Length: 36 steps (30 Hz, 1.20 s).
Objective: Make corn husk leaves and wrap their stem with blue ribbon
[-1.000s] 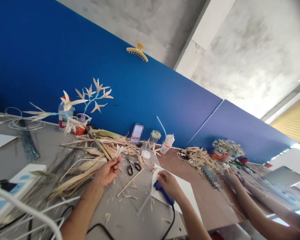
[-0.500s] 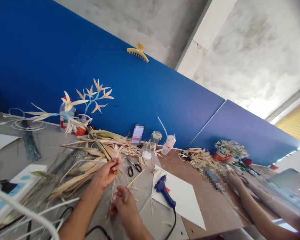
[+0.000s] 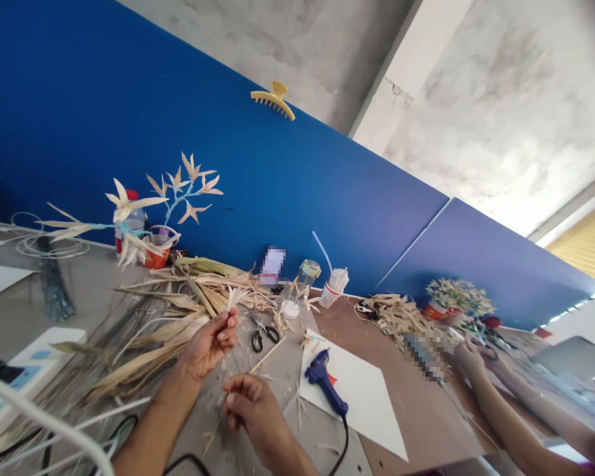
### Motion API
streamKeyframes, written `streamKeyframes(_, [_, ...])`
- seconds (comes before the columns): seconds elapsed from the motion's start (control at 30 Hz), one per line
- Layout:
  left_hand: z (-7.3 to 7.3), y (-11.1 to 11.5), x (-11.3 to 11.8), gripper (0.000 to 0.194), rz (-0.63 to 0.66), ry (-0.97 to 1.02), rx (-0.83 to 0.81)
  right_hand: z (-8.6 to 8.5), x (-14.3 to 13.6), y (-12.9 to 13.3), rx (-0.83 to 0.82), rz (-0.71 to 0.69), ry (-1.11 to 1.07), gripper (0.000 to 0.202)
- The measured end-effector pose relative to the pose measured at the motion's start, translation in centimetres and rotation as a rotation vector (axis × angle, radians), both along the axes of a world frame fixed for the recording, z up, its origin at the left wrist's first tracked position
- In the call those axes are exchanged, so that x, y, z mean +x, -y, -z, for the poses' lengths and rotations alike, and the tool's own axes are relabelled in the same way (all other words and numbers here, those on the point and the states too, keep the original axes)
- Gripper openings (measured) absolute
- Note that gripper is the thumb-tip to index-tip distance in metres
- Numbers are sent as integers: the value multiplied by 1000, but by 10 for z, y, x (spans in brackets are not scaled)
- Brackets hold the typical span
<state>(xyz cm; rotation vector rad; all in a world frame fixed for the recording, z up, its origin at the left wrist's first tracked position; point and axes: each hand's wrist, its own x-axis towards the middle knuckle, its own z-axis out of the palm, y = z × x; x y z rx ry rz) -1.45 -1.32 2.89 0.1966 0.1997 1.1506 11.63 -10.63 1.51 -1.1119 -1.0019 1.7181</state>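
Between the fingertips of my left hand (image 3: 211, 345) is a small pale flower made of dried corn husk (image 3: 235, 297), its petals pointing up. My right hand (image 3: 260, 413) is lower and a little to the right, closed in a pinch; what its fingertips hold is too small to make out. Black-handled scissors (image 3: 264, 334) lie just beyond my hands. To the right, a blue hot glue gun (image 3: 326, 383) rests on a white sheet (image 3: 371, 413). A heap of dried corn husks (image 3: 149, 344) spreads behind and left of my left hand.
Husk flowers on blue-wrapped stems (image 3: 178, 198) stand in a red pot (image 3: 157, 256). A white power strip (image 3: 32, 370) and cables lie at left. A glass jar (image 3: 307, 274) and a white cup (image 3: 334, 289) stand at the back. A co-worker's hands (image 3: 471, 363) work at right.
My left hand has turned slightly, showing more of the flower's petals. My right hand's fingers have drawn together into a pinch. The view has shifted slightly.
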Motion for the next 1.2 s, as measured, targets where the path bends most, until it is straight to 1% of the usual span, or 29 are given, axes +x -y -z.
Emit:
streamKeyframes(0.2, [-3, 5, -1, 7, -16, -8, 52, 6, 0, 7, -41, -25, -57, 28])
streamKeyframes(0.37, [-6, 6, 3, 12, -71, -79, 83, 4, -4, 12, -89, -57, -79, 33])
streamKeyframes(0.5, [-6, 5, 7, 11, -143, -124, 109, 2, -18, 15, -95, 6, -86, 36])
streamKeyframes(0.6, [-6, 3, 8, 12, -176, -126, 108, 4, -26, 14, -96, 10, -49, 39])
streamKeyframes(0.67, [-4, 2, 7, 11, -174, -121, 98, 4, -21, 12, -72, -21, 61, 39])
streamKeyframes(0.73, [0, -1, 5, 10, -168, -114, 96, 0, -2, 9, 15, -12, 250, 35])
streamKeyframes(0.77, [2, -2, 4, 9, -164, -113, 98, -3, 13, 7, 104, 29, 356, 30])
streamKeyframes(0.83, [5, -4, 3, 8, -152, -119, 103, -11, 52, 1, 206, 104, 498, 25])
streamKeyframes(0.9, [8, -6, 3, 9, -128, -130, 112, -18, 96, -4, 289, 167, 683, 28])
streamKeyframes(0.97, [9, -6, 4, 10, -109, -147, 124, -20, 137, -8, 369, 212, 968, 27])
streamKeyframes(1.03, [9, -6, 6, 12, -114, -179, 136, -16, 167, -8, 379, 214, 1247, 28])
streamKeyframes(1.1, [9, -5, 8, 13, -135, -227, 142, -10, 185, -5, 353, 175, 1453, 33])
streamKeyframes(1.2, [10, -6, 11, 15, -149, -294, 150, -3, 191, 0, 294, 115, 1624, 42])
